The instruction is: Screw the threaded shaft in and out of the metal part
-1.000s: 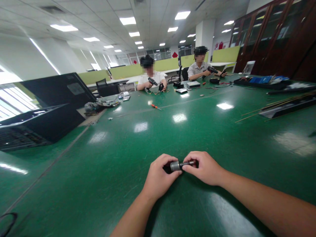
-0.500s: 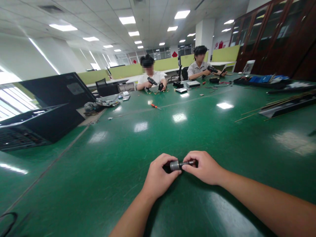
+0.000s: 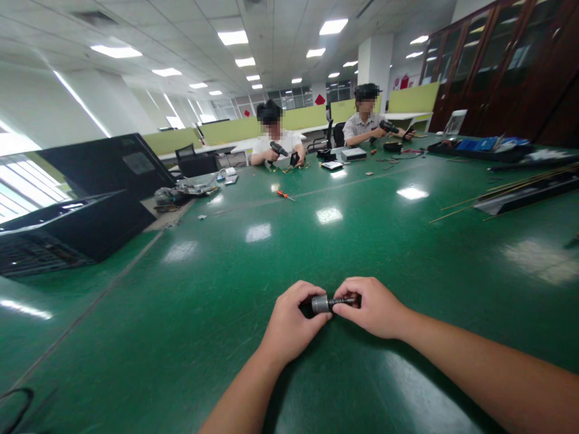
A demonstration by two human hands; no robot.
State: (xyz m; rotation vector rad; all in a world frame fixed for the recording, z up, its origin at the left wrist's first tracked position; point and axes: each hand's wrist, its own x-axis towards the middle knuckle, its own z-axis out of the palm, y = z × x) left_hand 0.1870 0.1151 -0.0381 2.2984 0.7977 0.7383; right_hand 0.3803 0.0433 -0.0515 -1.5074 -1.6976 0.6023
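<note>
Low over the green table point(image 3: 217, 271), my left hand point(image 3: 289, 322) is closed around a grey metal cylinder point(image 3: 321, 304), thumb below and fingers above. A thin, stepped metal shaft point(image 3: 342, 301) sticks out of the cylinder's right end and lies along the same line. My right hand point(image 3: 377, 308) pinches this shaft between thumb and fingers, close beside the cylinder. The shaft's far end is partly hidden by my right fingers, and the cylinder's left end is hidden in my left hand. What kind of part it is cannot be told.
A screwdriver point(image 3: 284, 194) lies ahead. On the left stands a large black casing point(image 3: 90, 205) beside a heap of parts point(image 3: 183, 193). To the right are thin rods and a dark tray point(image 3: 511, 202). Two people across the table hold power drills point(image 3: 279, 149).
My right fingers have shifted very slightly on the shaft, toward the cylinder. Otherwise the hands and the part stay in place.
</note>
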